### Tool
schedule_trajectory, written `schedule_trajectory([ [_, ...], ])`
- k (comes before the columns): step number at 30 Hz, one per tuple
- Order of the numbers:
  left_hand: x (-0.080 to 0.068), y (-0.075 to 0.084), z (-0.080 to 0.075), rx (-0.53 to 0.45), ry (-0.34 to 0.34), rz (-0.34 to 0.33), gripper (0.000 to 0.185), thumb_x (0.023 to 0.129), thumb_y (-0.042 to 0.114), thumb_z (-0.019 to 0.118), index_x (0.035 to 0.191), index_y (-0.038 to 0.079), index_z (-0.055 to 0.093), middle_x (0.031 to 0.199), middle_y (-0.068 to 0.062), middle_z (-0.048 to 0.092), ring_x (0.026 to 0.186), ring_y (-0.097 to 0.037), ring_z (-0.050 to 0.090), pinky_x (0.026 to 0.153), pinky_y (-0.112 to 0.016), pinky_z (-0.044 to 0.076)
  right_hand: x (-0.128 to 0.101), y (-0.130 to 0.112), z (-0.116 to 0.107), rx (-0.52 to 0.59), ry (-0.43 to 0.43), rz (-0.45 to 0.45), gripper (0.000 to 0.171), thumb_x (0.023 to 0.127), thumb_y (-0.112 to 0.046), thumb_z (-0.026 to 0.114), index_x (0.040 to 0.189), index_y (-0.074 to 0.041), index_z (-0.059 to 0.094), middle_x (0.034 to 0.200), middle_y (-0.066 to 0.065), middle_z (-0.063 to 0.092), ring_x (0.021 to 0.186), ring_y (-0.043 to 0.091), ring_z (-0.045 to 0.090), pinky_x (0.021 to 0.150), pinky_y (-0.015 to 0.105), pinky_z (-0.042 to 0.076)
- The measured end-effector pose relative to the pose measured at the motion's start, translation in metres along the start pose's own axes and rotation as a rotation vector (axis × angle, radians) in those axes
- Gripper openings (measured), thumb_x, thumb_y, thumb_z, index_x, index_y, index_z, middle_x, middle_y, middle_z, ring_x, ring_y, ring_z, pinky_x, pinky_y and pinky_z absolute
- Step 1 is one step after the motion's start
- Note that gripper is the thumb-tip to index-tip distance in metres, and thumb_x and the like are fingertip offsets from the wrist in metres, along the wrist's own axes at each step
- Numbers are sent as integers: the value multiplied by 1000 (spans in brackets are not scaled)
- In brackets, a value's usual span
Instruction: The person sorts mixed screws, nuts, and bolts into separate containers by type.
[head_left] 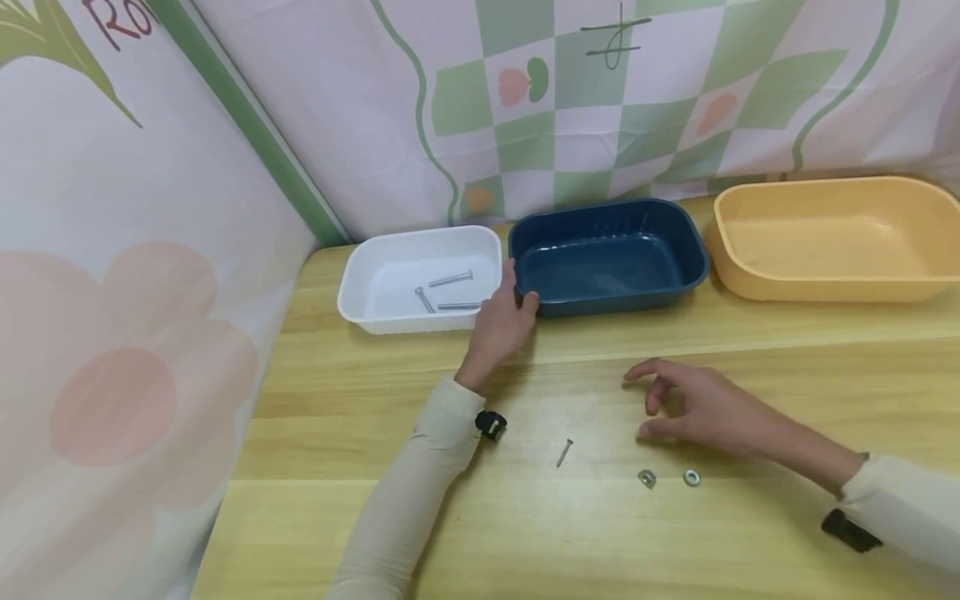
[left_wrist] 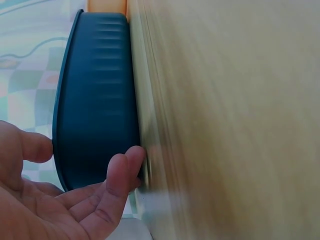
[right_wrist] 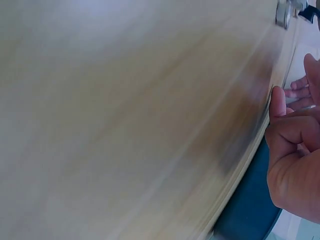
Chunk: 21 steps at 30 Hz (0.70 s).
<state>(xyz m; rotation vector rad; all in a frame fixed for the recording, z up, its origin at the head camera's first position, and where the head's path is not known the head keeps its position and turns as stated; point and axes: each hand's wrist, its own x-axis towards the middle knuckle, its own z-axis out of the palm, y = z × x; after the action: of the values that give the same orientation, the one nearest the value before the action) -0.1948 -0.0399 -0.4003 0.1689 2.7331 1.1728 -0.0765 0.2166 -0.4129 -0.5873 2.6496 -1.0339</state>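
While gripping the blue tray (head_left: 611, 267) with the left hand (head_left: 501, 327), likely for steadiness, holds the right hand (head_left: 701, 408) empty, loosely parted.

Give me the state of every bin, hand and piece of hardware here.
White bin: upright, bolts inside
Bolts: three visible, lying down
Dark blue bin: upright, held
Yellow bin: upright, open-topped
Screw: lying on the table
Left metal piece: loose on table
Right metal ring: loose on table
Left hand: holding dark blue bin's corner
Right hand: fingers bent, holding nothing
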Motion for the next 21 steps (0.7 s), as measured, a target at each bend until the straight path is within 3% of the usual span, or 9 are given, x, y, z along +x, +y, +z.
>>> schedule_trajectory([
  [4, 1, -1, 0, -8, -1, -2, 67, 105, 32, 48, 162, 16, 17, 67, -10, 50, 48, -21, 40, 55, -38, 39, 3, -5, 7, 1, -26, -42, 59, 77, -30, 88, 126, -11, 60, 82, -14, 58, 76, 8, 52, 70, 29, 41],
  [10, 1, 0, 0, -14, 0, -6, 67, 105, 32, 48, 162, 17, 17, 86, -16, 60, 59, -25, 49, 67, -39, 45, 6, -10, 10, 48, -79, -43, 57, 78, -27, 87, 126, -11, 60, 82, -10, 58, 71, 10, 49, 63, 27, 41],
  [16, 0, 0, 0, -17, -20, -10, 68, 105, 33, 47, 162, 17, 15, 70, -13, 52, 49, -22, 39, 55, -39, 39, 7, -11, 14, 55, -78, -61, 56, 78, -27, 87, 125, -10, 61, 81, -11, 57, 69, 9, 49, 62, 26, 42],
  [21, 0, 0, -1, -20, -8, -7, 67, 105, 31, 48, 162, 16, 16, 71, -12, 53, 49, -22, 39, 60, -40, 41, 11, -16, 16, 56, -80, -69, 54, 78, -26, 86, 124, -11, 62, 79, -13, 58, 70, 8, 51, 62, 26, 43],
])
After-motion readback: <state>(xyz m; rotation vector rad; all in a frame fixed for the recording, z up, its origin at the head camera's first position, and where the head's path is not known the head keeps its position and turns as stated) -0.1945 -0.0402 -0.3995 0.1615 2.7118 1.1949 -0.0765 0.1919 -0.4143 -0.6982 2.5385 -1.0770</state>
